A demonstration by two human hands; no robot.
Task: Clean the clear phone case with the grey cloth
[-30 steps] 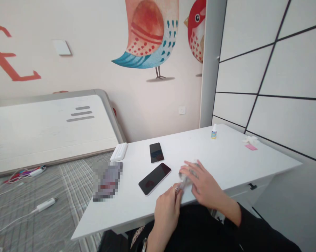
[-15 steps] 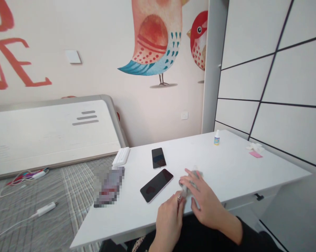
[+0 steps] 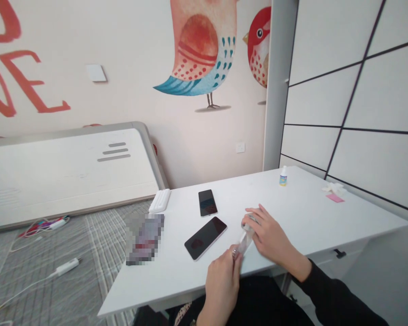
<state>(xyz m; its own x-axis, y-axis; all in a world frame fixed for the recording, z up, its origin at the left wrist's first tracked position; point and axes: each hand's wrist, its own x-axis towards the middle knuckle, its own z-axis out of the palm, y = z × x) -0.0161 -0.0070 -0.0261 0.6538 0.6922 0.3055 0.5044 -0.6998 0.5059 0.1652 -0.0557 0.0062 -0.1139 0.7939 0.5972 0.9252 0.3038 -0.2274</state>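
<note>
A see-through, shiny strip [image 3: 246,241] stretches between my two hands, low over the front part of the white table. My left hand [image 3: 221,278] is closed and pinches its near end, where something small and silvery glints by the fingertips. My right hand [image 3: 270,233] curls its fingers over the far end, where a greyish, rounded part shows; what exactly this part is I cannot make out. Left of the hands lies a black-screened phone [image 3: 206,237], flat and slanted. Another dark phone [image 3: 207,203] rests behind it.
A blurred-out flat item [image 3: 146,240] and a white ridged object [image 3: 159,201] lie along the table's [image 3: 258,190] left side. At the back right stand a small bottle [image 3: 283,176], crumpled white tissue [image 3: 333,188] and a pink slip [image 3: 335,198]. A white cable [image 3: 66,267] lies on the floor.
My right hand has moved away from the left hand, up and to the right, and more of the clear strip shows between them. The camera view has shifted slightly.
</note>
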